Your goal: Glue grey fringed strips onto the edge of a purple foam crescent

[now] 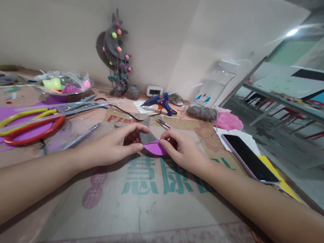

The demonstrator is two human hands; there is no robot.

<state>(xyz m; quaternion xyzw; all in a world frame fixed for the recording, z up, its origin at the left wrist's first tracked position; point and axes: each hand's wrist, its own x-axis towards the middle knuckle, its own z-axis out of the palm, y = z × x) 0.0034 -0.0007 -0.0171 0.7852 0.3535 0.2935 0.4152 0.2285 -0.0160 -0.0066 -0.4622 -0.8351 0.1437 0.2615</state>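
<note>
A small crescent wrapped in grey yarn (147, 136) is between my two hands, with a purple piece (155, 148) along its lower edge. My left hand (122, 141) has its fingers curled round the left side of the grey part. On the right, my right hand (178, 147) pinches the edge of the purple piece between thumb and forefinger. Both hands are just above a printed cardboard sheet (109, 207). Behind them a blue glue gun (162, 102) rests on the table, near a roll of grey yarn (202, 113).
Scissors with red and yellow handles (35, 129) and a pen (81, 136) lie at the left, before a metal bowl (63, 94). A phone (251, 159) lies at the right. A bottle (214, 84) and a decorated moon (114, 45) stand at the wall.
</note>
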